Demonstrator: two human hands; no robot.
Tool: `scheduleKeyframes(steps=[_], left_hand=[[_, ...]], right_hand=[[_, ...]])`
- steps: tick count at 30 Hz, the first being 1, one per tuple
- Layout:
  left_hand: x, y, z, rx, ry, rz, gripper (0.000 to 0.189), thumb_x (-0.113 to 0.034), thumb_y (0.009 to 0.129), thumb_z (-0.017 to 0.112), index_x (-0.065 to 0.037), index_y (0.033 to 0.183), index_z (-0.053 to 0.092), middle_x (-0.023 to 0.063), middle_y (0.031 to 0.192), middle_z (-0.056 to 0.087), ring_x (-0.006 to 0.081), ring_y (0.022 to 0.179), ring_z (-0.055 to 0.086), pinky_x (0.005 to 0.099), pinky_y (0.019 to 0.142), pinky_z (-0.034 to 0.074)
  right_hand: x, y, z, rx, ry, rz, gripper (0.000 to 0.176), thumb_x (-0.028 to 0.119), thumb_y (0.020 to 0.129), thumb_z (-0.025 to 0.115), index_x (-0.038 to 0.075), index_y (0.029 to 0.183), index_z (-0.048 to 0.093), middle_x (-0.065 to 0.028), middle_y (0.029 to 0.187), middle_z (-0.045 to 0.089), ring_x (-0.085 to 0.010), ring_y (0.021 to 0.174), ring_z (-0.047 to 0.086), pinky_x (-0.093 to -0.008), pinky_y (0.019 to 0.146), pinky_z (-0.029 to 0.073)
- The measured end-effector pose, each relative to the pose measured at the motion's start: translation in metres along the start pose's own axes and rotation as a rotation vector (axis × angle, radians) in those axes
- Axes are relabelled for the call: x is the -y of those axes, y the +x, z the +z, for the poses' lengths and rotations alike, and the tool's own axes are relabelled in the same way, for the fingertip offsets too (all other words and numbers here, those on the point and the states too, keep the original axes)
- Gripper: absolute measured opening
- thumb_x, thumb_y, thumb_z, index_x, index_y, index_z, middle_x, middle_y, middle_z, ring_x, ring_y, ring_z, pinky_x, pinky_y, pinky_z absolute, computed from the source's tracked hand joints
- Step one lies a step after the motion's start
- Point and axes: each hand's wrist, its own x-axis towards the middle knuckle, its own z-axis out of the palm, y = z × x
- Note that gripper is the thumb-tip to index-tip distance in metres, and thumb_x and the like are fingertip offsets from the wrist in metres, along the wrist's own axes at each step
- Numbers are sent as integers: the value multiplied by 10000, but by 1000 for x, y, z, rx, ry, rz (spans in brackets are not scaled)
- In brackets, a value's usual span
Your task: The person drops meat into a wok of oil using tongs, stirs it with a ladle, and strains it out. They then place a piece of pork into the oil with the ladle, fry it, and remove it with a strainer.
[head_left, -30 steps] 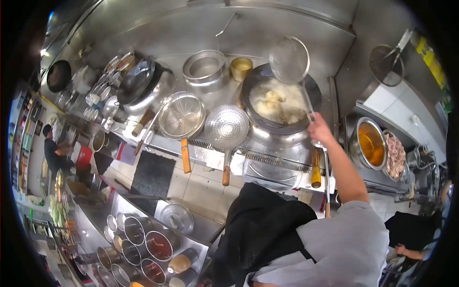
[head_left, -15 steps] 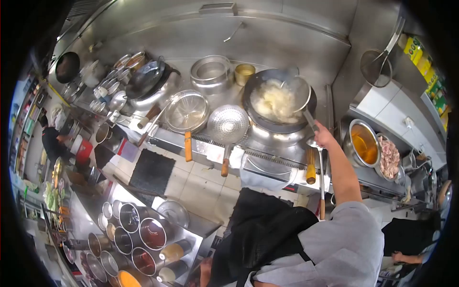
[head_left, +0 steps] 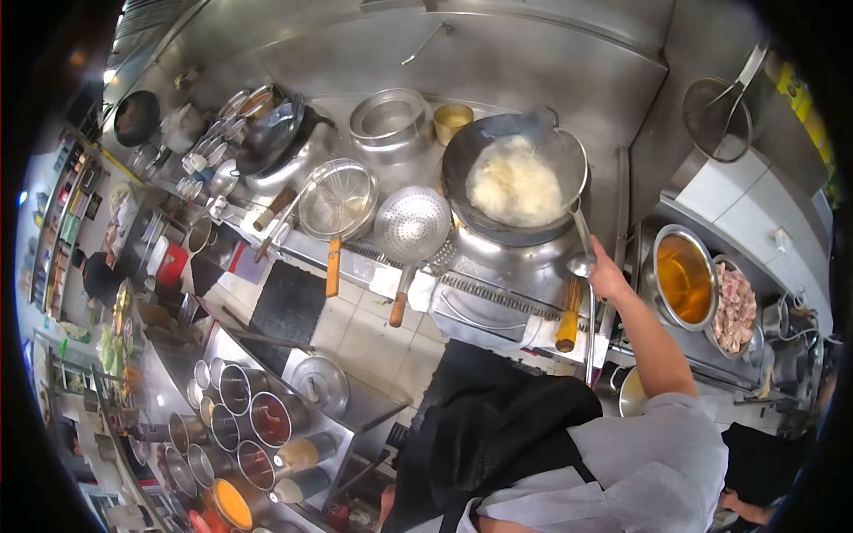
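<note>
My right hand (head_left: 607,275) is wrapped round the handle of a round wire-mesh strainer (head_left: 584,182). The strainer is tilted over the right side of a black wok (head_left: 458,182). Pale, bubbling food (head_left: 514,185) fills the middle of the wok, which sits on a steel burner. Close beside the hand, a steel ladle (head_left: 581,266) lies with its long handle toward me, alongside a bamboo brush (head_left: 569,322). My left hand (head_left: 387,505) is low beside the black apron, mostly cut off, with its fingers hidden.
A perforated skimmer (head_left: 412,222) and a wire basket strainer (head_left: 339,200) rest left of the wok. Amber liquid fills a steel bowl (head_left: 684,275) at right, beside raw meat pieces (head_left: 736,306). Sauce pots (head_left: 269,419) stand lower left. Another person's hand (head_left: 745,506) shows at lower right.
The strainer has shifted from over the food to the wok's right edge, and its mesh is more upright. The food shows more fully. The view has shifted slightly.
</note>
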Motion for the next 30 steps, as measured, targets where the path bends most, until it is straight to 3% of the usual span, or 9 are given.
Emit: scheduleKeyframes(steps=[2,4,7,13,17,20,22,26,30], left_hand=[[-15,-16,6,22,83,22,171,-205,905,565,-74,963,658,64,802,652,166,688,622,301,588,493],[-81,-5,-23,-9,-712,-554,247,-179,920,543,-98,1149,586,68,898,662,178,721,638,315,599,518],[-186,-16,-67,-107,-687,-402,285,-165,928,537,-102,1206,533,63,907,647,176,688,633,297,527,494],[-236,-38,-79,-209,-595,-522,228,-149,925,532,-84,1143,542,44,835,621,167,597,597,273,447,431],[-150,-33,-58,-88,-703,-568,211,-131,917,524,-84,1120,561,66,835,652,174,618,614,285,452,424],[-120,-29,-57,77,-633,-553,194,-107,905,515,-88,1088,577,78,810,658,174,615,619,276,429,388],[-193,-46,-87,-127,-687,-668,217,-89,893,509,-89,1102,569,79,789,644,179,608,622,291,438,433],[-163,-21,-91,-189,-591,-512,242,-100,901,503,-95,1139,547,88,813,647,189,602,626,322,457,487],[-142,2,-90,-123,-694,-453,256,-129,924,484,-110,1178,507,103,908,656,206,614,640,338,474,516]], right_hand=[[8,-7,-9,220,246,139,668,28,963,368,271,1544,144,-8,645,396,-97,460,325,-268,401,335],[8,0,-23,354,391,218,659,45,981,375,302,1541,141,-5,659,403,-87,469,319,-258,410,317],[4,17,-23,548,584,319,626,86,1013,373,343,1533,137,10,659,390,-68,472,295,-241,417,284],[-5,43,9,698,712,299,605,123,1026,377,364,1527,139,31,649,368,-55,461,283,-225,411,259],[-2,41,36,767,899,248,617,110,1020,385,366,1526,144,24,656,389,-58,460,292,-222,408,269],[13,27,51,649,888,235,620,103,1019,384,362,1528,143,9,664,407,-68,457,298,-230,408,288],[12,22,54,541,827,173,620,98,1018,380,358,1529,144,3,669,412,-73,457,301,-235,410,300],[17,-6,60,248,649,90,616,92,1019,363,346,1532,136,-9,657,416,-86,454,312,-260,414,330],[19,-3,39,206,610,86,628,89,1008,347,339,1534,112,0,634,410,-94,435,303,-260,392,303]])
